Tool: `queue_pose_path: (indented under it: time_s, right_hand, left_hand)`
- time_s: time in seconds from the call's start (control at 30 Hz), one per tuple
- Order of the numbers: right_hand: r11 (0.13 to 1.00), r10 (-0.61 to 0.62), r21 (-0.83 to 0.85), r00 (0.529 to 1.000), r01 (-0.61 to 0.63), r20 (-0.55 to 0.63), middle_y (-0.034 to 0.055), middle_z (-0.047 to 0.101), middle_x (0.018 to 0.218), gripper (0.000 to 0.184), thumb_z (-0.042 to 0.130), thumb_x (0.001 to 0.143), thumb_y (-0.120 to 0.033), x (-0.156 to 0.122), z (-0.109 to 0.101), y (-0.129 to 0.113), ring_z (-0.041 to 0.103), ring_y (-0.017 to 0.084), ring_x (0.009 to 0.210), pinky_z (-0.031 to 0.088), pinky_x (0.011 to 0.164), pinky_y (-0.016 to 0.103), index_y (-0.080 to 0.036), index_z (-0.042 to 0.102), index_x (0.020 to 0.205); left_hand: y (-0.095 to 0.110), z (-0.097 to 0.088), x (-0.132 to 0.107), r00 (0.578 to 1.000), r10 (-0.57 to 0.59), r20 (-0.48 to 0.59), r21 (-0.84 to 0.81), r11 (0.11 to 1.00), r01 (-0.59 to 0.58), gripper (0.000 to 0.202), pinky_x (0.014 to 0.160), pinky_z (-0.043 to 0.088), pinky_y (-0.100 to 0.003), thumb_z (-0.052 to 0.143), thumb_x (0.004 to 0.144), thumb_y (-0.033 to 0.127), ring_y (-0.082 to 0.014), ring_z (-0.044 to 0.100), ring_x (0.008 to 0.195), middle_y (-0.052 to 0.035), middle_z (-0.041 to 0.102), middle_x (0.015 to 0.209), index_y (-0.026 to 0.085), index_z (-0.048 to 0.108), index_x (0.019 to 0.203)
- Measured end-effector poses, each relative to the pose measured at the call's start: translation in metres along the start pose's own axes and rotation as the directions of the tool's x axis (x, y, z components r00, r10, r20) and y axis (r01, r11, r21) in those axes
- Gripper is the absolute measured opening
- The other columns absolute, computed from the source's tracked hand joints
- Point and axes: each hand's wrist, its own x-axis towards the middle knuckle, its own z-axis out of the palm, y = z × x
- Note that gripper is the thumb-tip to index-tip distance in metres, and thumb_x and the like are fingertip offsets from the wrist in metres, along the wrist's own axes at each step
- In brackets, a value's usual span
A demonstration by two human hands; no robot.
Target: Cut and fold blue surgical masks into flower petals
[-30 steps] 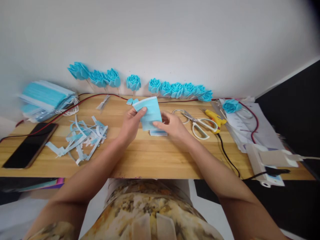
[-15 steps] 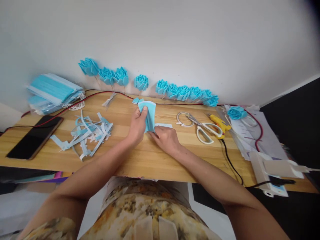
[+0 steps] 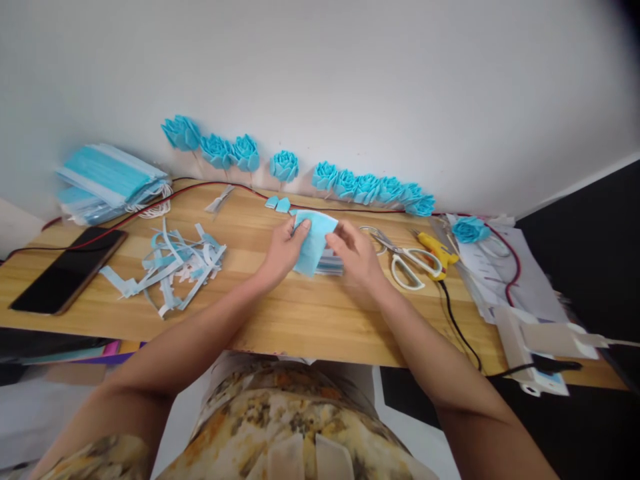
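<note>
A light-blue piece of face-mask fabric (image 3: 313, 243) stands spread between my hands over the middle of the table. My left hand (image 3: 285, 250) pinches its left side, thumb on the front face. At its right edge is my right hand (image 3: 357, 253), fingers curled and thumb tip on the fabric; its far fingers are partly hidden. Below and behind the piece, a small stack of folded mask fabric (image 3: 331, 264) lies on the wood, partly covered. Two small cut blue petals (image 3: 278, 204) rest just beyond my left hand.
Blue fabric roses (image 3: 367, 188) line the wall. Scissors (image 3: 403, 253) and a yellow glue gun (image 3: 436, 252) lie right, near a power strip (image 3: 530, 347). Left are cut strips (image 3: 175, 267), a phone (image 3: 67, 273) and packed masks (image 3: 110, 180). A red-black cable (image 3: 200, 187) crosses behind.
The blue fabric has gone from a narrow, folded-looking shape to a wider, spread one. My right hand has risen and moved right, uncovering more of the stack.
</note>
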Motion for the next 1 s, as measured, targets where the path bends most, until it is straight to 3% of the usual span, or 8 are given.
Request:
queue_pose_path:
  time_s: [0.13, 0.23, 0.37, 0.57, 0.7, 0.8, 0.97, 1.0]
  right_hand:
    - [0.986, -0.149, -0.076, 0.988, 0.146, -0.041, 0.0046, 0.069, 0.098, 0.039, 0.063, 0.09, -0.046, 0.008, -0.014, -0.003, 0.063, 0.016, 0.083, 0.049, 0.072, 0.029, -0.021, 0.064, 0.121]
    - [0.937, -0.275, -0.229, 0.961, 0.265, -0.013, 0.0029, 0.067, 0.085, 0.021, 0.063, 0.091, -0.039, 0.007, -0.013, -0.01, 0.06, 0.016, 0.077, 0.045, 0.072, 0.029, -0.02, 0.072, 0.098]
    - [0.905, -0.336, -0.305, 0.938, 0.297, -0.085, 0.0005, 0.061, 0.071, 0.024, 0.06, 0.094, -0.033, 0.005, -0.013, -0.01, 0.053, 0.014, 0.067, 0.041, 0.066, 0.028, -0.02, 0.066, 0.074]
    - [0.909, -0.351, -0.311, 0.912, 0.278, -0.213, -0.0006, 0.061, 0.071, 0.023, 0.055, 0.095, -0.034, 0.011, -0.04, 0.009, 0.051, 0.013, 0.064, 0.04, 0.063, 0.027, -0.021, 0.063, 0.079]
    - [0.919, -0.324, -0.317, 0.908, 0.236, -0.265, -0.0016, 0.058, 0.066, 0.024, 0.054, 0.093, -0.037, 0.014, -0.054, 0.014, 0.049, 0.013, 0.06, 0.038, 0.06, 0.027, -0.021, 0.062, 0.077]
    - [0.926, -0.317, -0.291, 0.915, 0.242, -0.249, -0.0015, 0.059, 0.067, 0.025, 0.055, 0.092, -0.037, 0.015, -0.055, 0.014, 0.048, 0.012, 0.06, 0.038, 0.059, 0.026, -0.02, 0.063, 0.076]
    - [0.927, -0.302, -0.283, 0.938, 0.246, -0.17, -0.0012, 0.063, 0.067, 0.026, 0.055, 0.093, -0.038, 0.012, -0.05, 0.012, 0.051, 0.012, 0.059, 0.04, 0.059, 0.026, -0.02, 0.065, 0.078]
    - [0.921, -0.308, -0.294, 0.94, 0.255, -0.148, -0.0011, 0.063, 0.067, 0.026, 0.055, 0.094, -0.038, 0.011, -0.048, 0.011, 0.052, 0.012, 0.06, 0.04, 0.059, 0.026, -0.02, 0.066, 0.078]
  left_hand:
    - [0.003, 0.005, -0.005, 0.99, -0.043, 0.136, 0.035, 0.999, 0.039, 0.034, 0.064, 0.043, -0.026, 0.058, 0.084, 0.051, -0.0151, 0.051, 0.069, -0.0013, 0.058, 0.075, 0.017, 0.061, 0.083]
    - [0.005, 0.007, -0.009, 0.975, -0.033, 0.219, 0.097, 0.995, 0.012, 0.033, 0.062, 0.041, -0.026, 0.058, 0.083, 0.049, -0.0142, 0.051, 0.067, -0.0002, 0.057, 0.071, 0.017, 0.061, 0.079]
    - [0.004, 0.006, -0.01, 0.945, -0.08, 0.317, 0.146, 0.989, 0.035, 0.035, 0.057, 0.038, -0.025, 0.06, 0.082, 0.05, -0.0131, 0.05, 0.063, 0.0004, 0.056, 0.066, 0.017, 0.058, 0.07]
    - [-0.002, 0.003, -0.005, 0.845, -0.218, 0.489, 0.217, 0.968, 0.124, 0.035, 0.06, 0.041, -0.026, 0.064, 0.079, 0.05, -0.0127, 0.051, 0.059, -0.0003, 0.06, 0.063, 0.016, 0.063, 0.069]
    - [-0.001, 0.004, -0.006, 0.844, -0.22, 0.49, 0.304, 0.95, 0.072, 0.035, 0.056, 0.036, -0.025, 0.066, 0.077, 0.049, -0.0128, 0.051, 0.058, -0.0012, 0.062, 0.06, 0.017, 0.065, 0.063]
    - [0.0, 0.003, -0.006, 0.827, -0.203, 0.525, 0.305, 0.951, 0.04, 0.032, 0.058, 0.039, -0.025, 0.067, 0.077, 0.047, -0.014, 0.054, 0.06, -0.002, 0.066, 0.063, 0.017, 0.067, 0.065]
    - [0.018, -0.009, 0.001, 0.736, -0.19, 0.65, 0.3, 0.954, -0.019, 0.025, 0.062, 0.045, -0.026, 0.075, 0.072, 0.043, -0.0162, 0.059, 0.067, -0.0004, 0.072, 0.076, 0.019, 0.074, 0.078]
    - [0.023, -0.012, 0.003, 0.75, -0.156, 0.643, 0.262, 0.965, -0.025, 0.027, 0.065, 0.047, -0.026, 0.076, 0.071, 0.042, -0.0178, 0.062, 0.073, -0.0017, 0.074, 0.084, 0.02, 0.075, 0.086]
